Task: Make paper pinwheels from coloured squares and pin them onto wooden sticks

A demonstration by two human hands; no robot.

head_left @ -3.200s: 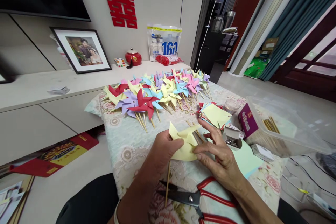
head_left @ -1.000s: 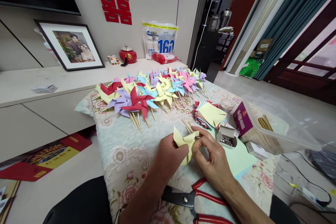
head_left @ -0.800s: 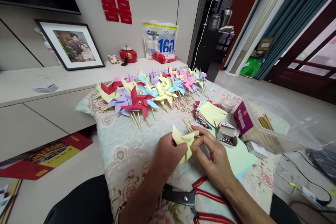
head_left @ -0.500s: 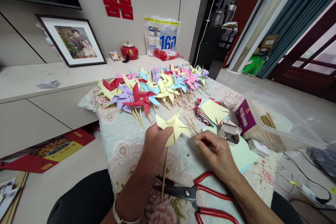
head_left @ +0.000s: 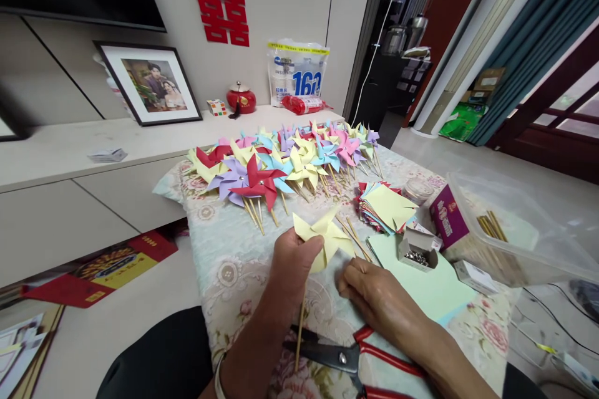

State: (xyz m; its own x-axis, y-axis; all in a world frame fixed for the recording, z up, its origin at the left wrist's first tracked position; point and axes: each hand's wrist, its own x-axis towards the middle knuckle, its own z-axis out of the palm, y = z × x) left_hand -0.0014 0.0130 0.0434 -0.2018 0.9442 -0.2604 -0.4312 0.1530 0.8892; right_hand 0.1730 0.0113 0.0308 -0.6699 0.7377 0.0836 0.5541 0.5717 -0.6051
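Far left there's a framed photo [head_left: 150,86] leaning on the wall atop a long pale cabinet [head_left: 70,156], well out of the way of the work. On the floral tablecloth [head_left: 224,262], a big spread of finished paper pinwheels in red, purple, blue, pink and yellow [head_left: 281,159] lies at the far end, sticks pointing toward the near side, probably so they don't crush each other.

The left hand [head_left: 292,262] is closed around a thin wooden stick, pinching a pale yellow paper pinwheel [head_left: 322,237] upright just above the cloth, so the blades stay clear. The right hand [head_left: 374,296] rests just to the right of it, fingers curled loosely down on the cloth; can't tell if it's pinching anything small.

Red-handled scissors [head_left: 355,358] lie at the near edge, below both hands. Further right: a stack of cut coloured paper squares [head_left: 386,207], a small open cardboard box of metal pins [head_left: 416,249] on a light green sheet [head_left: 435,287], and a clear plastic tub with wooden sticks [head_left: 505,230], all within reach.
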